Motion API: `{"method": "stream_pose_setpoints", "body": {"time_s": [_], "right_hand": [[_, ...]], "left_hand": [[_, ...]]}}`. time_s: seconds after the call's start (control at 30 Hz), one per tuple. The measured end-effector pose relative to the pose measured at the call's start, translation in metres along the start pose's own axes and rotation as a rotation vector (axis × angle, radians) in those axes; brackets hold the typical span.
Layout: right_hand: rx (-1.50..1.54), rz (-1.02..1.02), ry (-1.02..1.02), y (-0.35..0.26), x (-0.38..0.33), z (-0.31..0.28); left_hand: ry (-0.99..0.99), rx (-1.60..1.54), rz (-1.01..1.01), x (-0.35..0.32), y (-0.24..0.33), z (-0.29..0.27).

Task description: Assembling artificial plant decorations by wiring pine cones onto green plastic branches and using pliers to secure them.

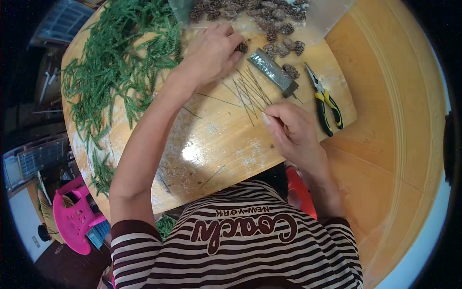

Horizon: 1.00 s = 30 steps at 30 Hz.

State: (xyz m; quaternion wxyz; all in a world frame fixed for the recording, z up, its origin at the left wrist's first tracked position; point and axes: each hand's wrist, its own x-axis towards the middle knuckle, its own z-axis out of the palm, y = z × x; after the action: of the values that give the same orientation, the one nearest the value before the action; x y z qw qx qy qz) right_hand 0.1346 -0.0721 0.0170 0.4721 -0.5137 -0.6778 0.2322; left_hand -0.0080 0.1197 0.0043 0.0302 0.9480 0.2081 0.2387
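Pine cone [242,47]: far side of surface [216,149], clamped in left hand [215,48] grip. Right hand [294,127] grip together at wires [252,92]; can't tell if holding one. Overlapping wires could tangle if dragged.

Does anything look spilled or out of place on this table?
Yes, mildly: white flecks litter the wooden table like spilled debris, though I can't tell what they are. A stray wire also lies near the edge by the person's body, apart from the main bunch of wires. Nothing looks plainly damaged.
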Motion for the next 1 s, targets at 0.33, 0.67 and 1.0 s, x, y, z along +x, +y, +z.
{"method": "stream_pose_setpoints", "body": {"time_s": [0.33, 0.67, 1.0], "right_hand": [[0.134, 0.207, 0.108, -0.015, 0.008, -0.004], [0.066, -0.031, -0.013, -0.039, 0.020, 0.014], [0.048, -0.069, 0.014, -0.048, 0.017, 0.020]], "left_hand": [[0.077, -1.161, -0.848, -0.048, 0.075, -0.057], [0.346, -0.818, -0.633, -0.080, 0.111, -0.067], [0.367, -0.697, -0.521, -0.102, 0.118, -0.069]]}}
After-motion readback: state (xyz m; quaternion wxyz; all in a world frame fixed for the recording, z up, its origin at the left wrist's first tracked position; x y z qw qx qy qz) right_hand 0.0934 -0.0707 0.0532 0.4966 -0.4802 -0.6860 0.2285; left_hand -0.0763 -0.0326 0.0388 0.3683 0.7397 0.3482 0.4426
